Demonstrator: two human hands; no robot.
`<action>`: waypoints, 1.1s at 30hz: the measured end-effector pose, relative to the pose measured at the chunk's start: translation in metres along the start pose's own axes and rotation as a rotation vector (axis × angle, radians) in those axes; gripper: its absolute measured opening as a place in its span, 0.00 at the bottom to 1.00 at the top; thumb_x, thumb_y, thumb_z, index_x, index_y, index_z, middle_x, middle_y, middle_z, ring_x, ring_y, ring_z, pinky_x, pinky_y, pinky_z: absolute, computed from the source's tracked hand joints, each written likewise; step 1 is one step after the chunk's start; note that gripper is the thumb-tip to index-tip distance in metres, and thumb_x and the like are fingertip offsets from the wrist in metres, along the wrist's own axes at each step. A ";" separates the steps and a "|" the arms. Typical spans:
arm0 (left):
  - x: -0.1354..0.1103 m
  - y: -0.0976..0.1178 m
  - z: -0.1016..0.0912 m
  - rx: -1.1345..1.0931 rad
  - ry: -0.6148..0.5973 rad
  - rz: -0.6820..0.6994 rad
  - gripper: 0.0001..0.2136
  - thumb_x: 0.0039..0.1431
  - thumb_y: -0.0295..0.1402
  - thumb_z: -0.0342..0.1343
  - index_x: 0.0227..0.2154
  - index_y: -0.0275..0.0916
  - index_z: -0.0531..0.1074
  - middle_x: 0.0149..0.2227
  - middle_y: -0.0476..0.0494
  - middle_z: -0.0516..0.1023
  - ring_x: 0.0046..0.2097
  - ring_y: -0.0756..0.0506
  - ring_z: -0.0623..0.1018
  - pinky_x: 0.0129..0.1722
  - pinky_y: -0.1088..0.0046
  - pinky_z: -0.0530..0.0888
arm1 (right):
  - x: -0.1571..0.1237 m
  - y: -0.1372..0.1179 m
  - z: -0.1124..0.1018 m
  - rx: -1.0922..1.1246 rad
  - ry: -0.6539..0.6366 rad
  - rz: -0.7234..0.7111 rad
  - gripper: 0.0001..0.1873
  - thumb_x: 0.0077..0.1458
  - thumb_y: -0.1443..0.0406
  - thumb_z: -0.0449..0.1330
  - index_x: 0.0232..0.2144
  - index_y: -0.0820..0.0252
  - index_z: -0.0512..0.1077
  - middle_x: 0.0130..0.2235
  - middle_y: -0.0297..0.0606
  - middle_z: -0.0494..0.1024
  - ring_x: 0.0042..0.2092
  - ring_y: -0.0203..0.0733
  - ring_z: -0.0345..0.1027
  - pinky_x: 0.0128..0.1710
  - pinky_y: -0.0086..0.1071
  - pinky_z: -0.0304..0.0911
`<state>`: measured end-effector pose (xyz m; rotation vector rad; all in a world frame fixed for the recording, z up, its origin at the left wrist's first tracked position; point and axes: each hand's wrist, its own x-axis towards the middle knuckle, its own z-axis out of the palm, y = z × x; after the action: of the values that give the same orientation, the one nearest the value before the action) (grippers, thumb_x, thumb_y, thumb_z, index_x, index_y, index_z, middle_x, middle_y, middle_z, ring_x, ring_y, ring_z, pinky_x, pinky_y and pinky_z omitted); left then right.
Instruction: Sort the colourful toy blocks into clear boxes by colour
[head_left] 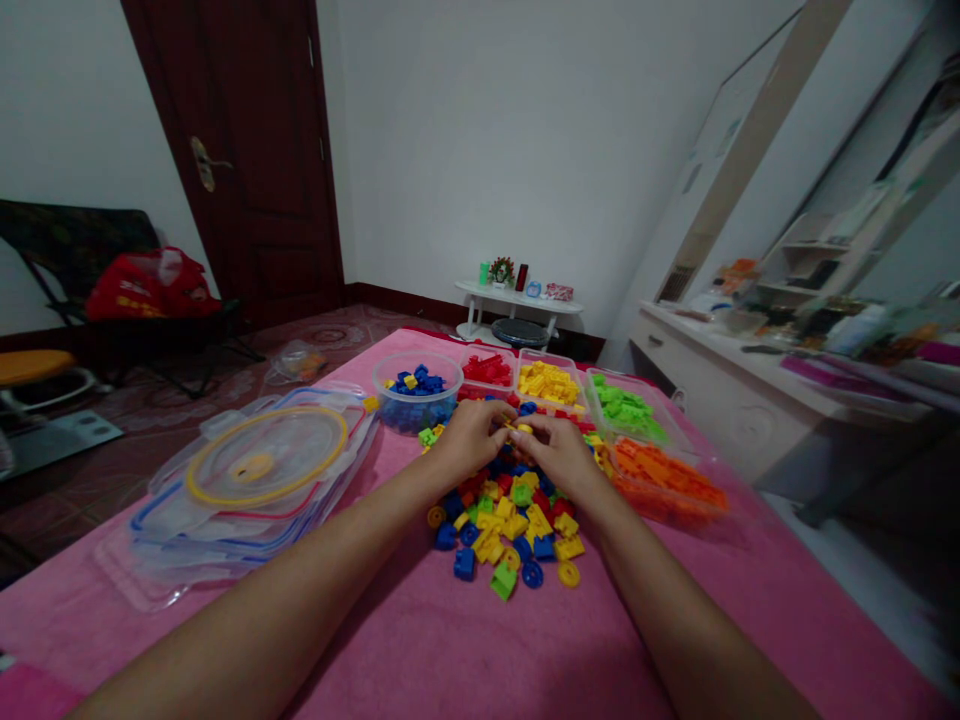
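Over a mixed pile of plastic building blocks (514, 520), my left hand (472, 437) and my right hand (561, 455) meet with fingers pinched together. A small yellow block (523, 429) shows between their fingertips; its exact shape is hard to make out. Yellow, blue, red and green pieces, some round like wheels, lie loose under and in front of the hands. Just beyond stand a round tub (418, 410) of mostly blue blocks, a box of red blocks (487, 370) and a box of yellow blocks (550, 383). Green blocks (630, 410) and orange blocks (670, 475) fill boxes at the right.
Stacked clear lids (262, 470) with coloured rims lie on the left of the pink tablecloth (450, 650). A white side table (517, 296) stands by the far wall. To the right is a cluttered white desk (720, 380); a chair with a red bag (154, 287) is at left.
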<state>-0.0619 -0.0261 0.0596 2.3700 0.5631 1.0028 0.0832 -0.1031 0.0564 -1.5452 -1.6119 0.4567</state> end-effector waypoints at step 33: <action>-0.001 0.002 -0.002 0.130 -0.051 -0.011 0.13 0.50 0.27 0.53 0.39 0.36 0.76 0.33 0.43 0.80 0.33 0.47 0.76 0.32 0.76 0.69 | 0.001 0.002 0.001 -0.029 -0.019 0.007 0.10 0.53 0.61 0.55 0.30 0.62 0.73 0.25 0.33 0.73 0.28 0.37 0.66 0.27 0.28 0.58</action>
<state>-0.0640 -0.0278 0.0614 2.4964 0.6387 0.9232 0.0834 -0.1020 0.0545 -1.5725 -1.6349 0.4544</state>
